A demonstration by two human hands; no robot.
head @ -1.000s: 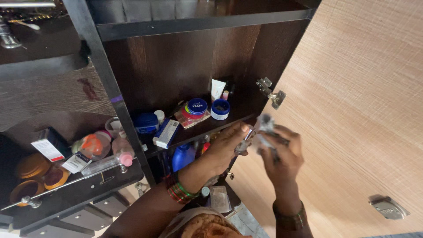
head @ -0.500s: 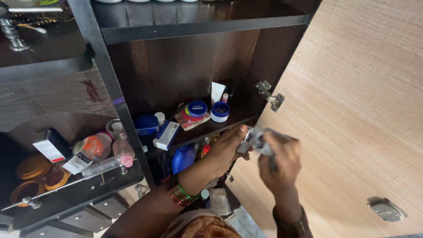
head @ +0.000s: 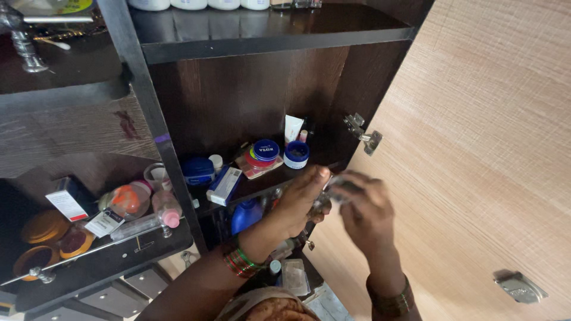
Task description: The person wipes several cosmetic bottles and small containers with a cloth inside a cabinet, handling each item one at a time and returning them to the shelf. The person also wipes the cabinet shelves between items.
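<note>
Hands shifted left toward shelf; left hand [head: 300,202] and right hand [head: 364,215] both grip small shiny object [head: 329,196].

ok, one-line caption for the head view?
Both hands, left hand and right hand, hold a small silvery item before an open cabinet shelf.
</note>
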